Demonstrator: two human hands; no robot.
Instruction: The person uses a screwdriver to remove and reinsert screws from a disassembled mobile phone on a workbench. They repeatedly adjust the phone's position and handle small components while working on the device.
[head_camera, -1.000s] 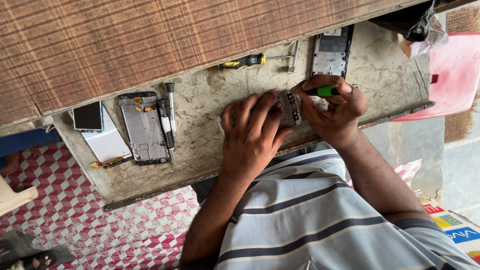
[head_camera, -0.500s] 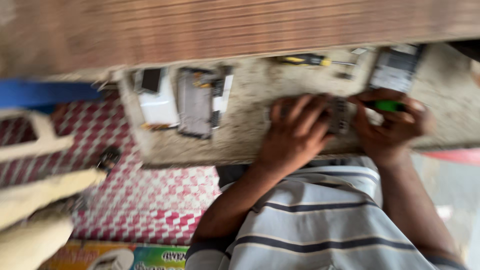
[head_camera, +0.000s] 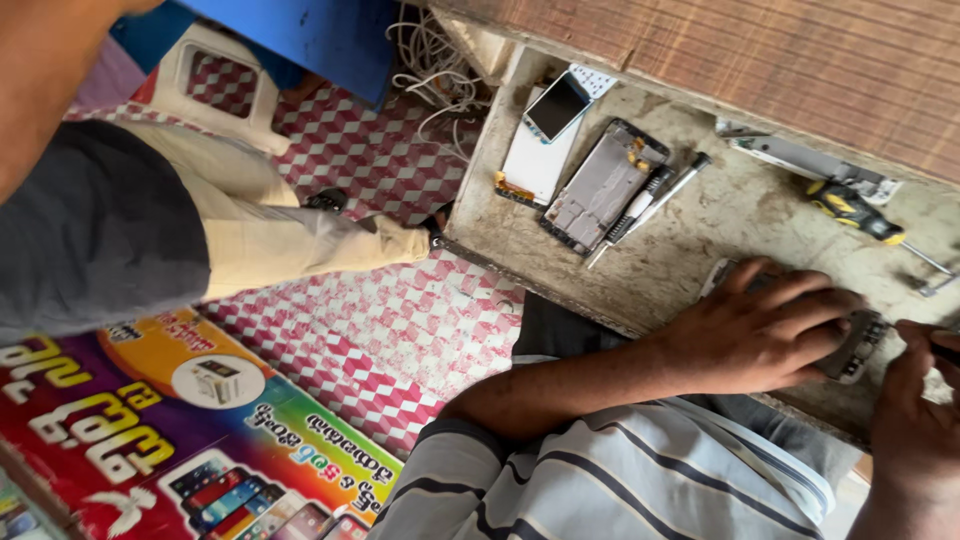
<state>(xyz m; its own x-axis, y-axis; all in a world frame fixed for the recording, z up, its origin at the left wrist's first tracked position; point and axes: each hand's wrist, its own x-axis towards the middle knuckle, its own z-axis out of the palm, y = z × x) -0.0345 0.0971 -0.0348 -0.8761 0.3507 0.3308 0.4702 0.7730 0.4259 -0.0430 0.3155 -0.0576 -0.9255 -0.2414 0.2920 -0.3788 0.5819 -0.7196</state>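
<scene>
Two hands on one small phone (head_camera: 855, 345) at the bench (head_camera: 690, 260) front edge, right side: left hand (head_camera: 765, 330) clamped flat over it, right hand (head_camera: 915, 415) touching its end, grip unclear. Further left: 1 dark-screen phone (head_camera: 557, 105), 1 open phone frame (head_camera: 600, 188). Behind: 1 yellow screwdriver (head_camera: 855, 212).

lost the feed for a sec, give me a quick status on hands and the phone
Left hand flat over the phone, pinning it to the bench. Right hand at its end, tool mostly hidden. Nothing in the way; opened phone frame lies apart.
</scene>
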